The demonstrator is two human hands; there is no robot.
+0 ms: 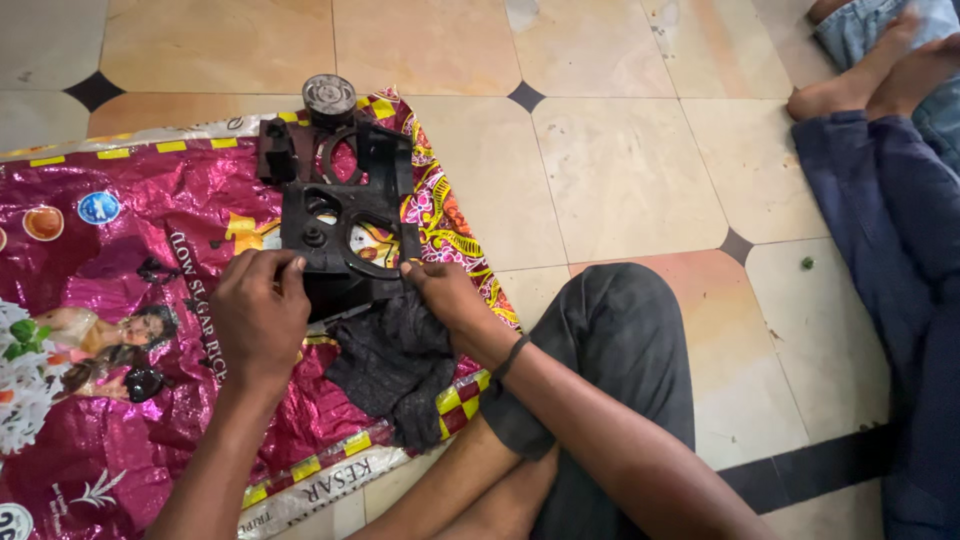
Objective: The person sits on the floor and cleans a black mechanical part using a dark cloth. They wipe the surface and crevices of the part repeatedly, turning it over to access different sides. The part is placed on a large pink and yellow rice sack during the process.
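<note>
Black plate [345,230] on the pink sack [130,300] looks stiff, heavy, sharp-edged — best held by its near rim. Left hand [260,315] pinches that rim; right hand [450,300] grips its corner, a soft dark rag [395,365] bunched beneath the fingers.

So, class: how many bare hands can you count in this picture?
2: the left hand grips the black plastic frame's near-left edge; the right hand pinches its near-right corner, above a dark cloth.
</note>
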